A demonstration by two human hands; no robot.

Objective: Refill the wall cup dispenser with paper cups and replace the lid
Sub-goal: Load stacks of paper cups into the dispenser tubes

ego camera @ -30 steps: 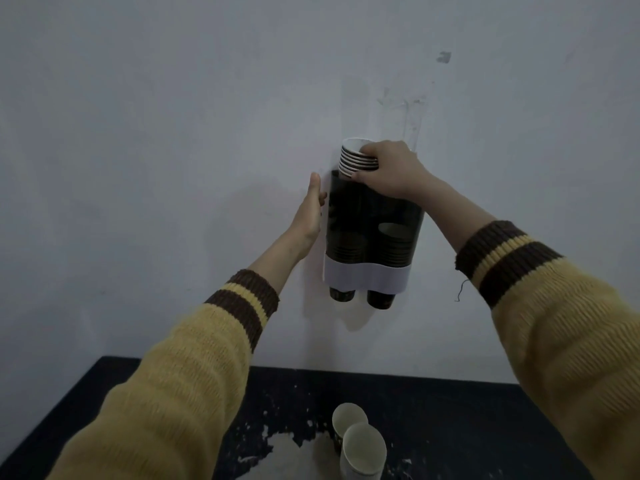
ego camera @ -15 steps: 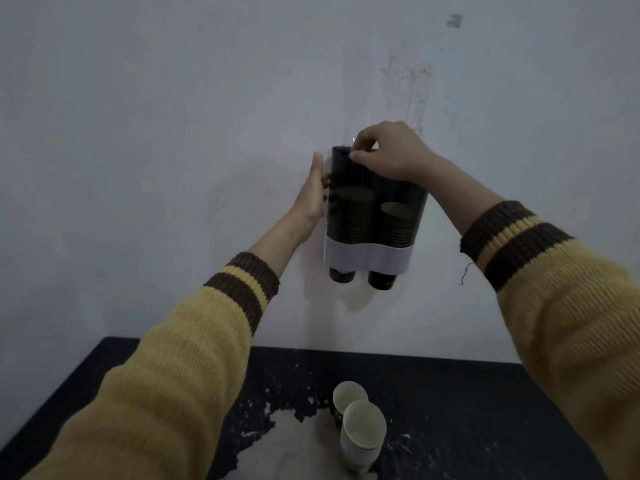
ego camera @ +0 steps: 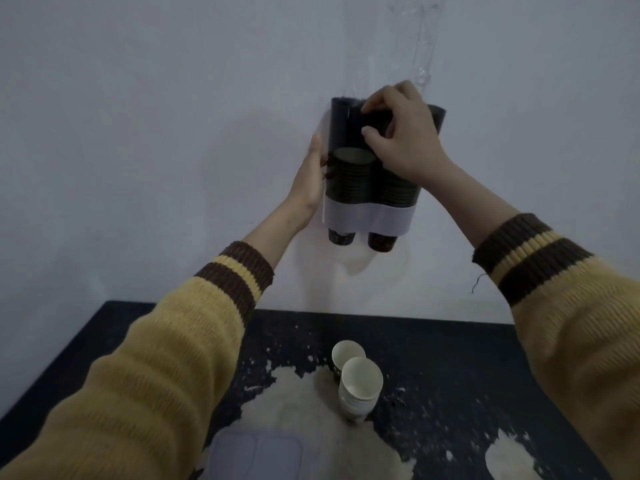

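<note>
Black cups (ego camera: 353, 174) fill the dispenser (ego camera: 367, 220) about halfway, just right of the left hand (ego camera: 306, 181), which lies flat, fingers straight, against its side; the right hand (ego camera: 405, 140) curls over its top, whether gripping anything I cannot tell. Spare cups (ego camera: 360, 386) stand on the bench (ego camera: 485, 358) well below both hands, and the lid (ego camera: 256, 455), seemingly the pale plate nearer me, is not yet on.

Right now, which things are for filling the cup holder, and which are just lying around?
For the job: dispenser, loaded cups, spare cups, pale lid, left hand, right hand.
Just there: table, torn tape on the wall.
</note>
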